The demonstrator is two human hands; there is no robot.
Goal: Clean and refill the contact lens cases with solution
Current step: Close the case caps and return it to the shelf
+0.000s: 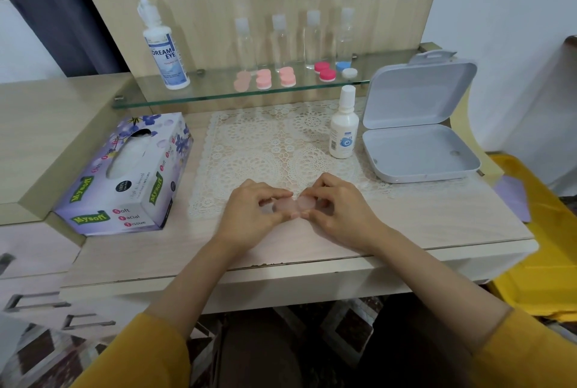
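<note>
Lens case [290,204], pale pink, sits btwn both hands at the near edge of the lace mat [274,144], low over the desk [406,225]; can't tell if it touches down. I've got the left hand [249,212] w/ fingers curled round the case's left end, and the right hand [338,211] pinching the right end. Blur hides whether a cap is off.

Small solution bottle [343,125] stands upright on the mat's right side, just beside an open grey box [418,150]. Tissue box [125,175] lies left of the mat. Up on the glass shelf [203,97]: big solution bottle [164,47], four clear bottles [279,40], plus spare cases [263,78] in pink, red, blue/white.
</note>
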